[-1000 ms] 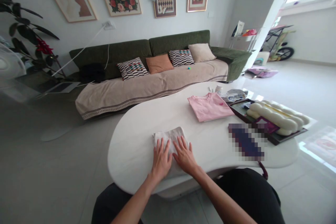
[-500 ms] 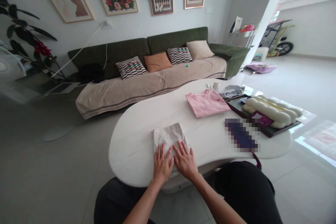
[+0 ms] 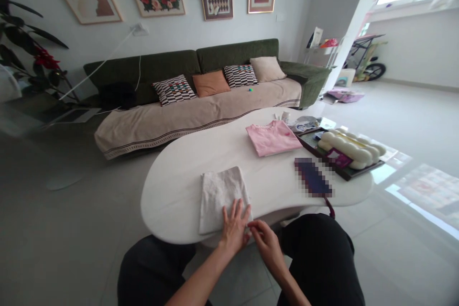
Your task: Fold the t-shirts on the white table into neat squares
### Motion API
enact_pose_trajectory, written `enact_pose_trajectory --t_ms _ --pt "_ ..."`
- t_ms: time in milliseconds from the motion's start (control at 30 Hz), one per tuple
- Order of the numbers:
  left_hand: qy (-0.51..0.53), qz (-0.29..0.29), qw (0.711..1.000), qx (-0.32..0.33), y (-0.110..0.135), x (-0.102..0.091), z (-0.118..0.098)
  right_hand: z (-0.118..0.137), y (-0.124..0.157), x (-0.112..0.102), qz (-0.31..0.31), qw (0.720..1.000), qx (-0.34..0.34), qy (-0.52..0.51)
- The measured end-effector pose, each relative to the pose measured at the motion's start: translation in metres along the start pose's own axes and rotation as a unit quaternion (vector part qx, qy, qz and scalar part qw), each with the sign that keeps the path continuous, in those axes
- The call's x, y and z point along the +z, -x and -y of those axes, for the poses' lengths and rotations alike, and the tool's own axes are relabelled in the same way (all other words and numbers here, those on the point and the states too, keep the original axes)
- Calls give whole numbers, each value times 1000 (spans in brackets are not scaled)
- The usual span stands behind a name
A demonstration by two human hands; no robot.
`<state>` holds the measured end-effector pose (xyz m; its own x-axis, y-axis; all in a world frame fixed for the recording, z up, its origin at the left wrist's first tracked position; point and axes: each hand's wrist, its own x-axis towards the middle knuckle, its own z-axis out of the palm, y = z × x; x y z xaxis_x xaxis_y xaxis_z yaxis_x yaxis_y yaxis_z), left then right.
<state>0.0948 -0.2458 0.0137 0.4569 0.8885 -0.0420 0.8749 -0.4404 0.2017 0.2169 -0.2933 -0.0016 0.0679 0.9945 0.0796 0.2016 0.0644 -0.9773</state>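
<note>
A folded whitish cloth lies on the near side of a white rounded table. My left hand rests flat on the cloth's near right corner, fingers spread. My right hand is at the table's near edge just right of that corner, fingers curled in a pinch; what they grip is too small to make out. A folded pink shirt lies farther back on the table.
A dark tray with a white puffy object sits at the table's right end, beside a blurred dark item. A green sofa with cushions stands behind the table. Tiled floor surrounds it.
Both hands slid back toward me along the cloth. The right hand left the cloth's top and curled at its near right corner. The view shifted slightly right.
</note>
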Motion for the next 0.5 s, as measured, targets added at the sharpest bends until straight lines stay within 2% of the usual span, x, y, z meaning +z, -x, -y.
enact_pose_trajectory --t_ms 100,200,367,500 --pt "-21 -17 999 -40 -15 11 -13 -5 15 0 25 997 52 -52" --pt "-4 -38 998 -49 -21 11 -15 -7 22 3 32 991 82 -98" --pt "113 3 993 -15 -25 -12 4 -6 19 13 52 984 104 -137" --pt "240 21 970 -1 -25 -31 20 -6 15 23 64 975 131 -165"
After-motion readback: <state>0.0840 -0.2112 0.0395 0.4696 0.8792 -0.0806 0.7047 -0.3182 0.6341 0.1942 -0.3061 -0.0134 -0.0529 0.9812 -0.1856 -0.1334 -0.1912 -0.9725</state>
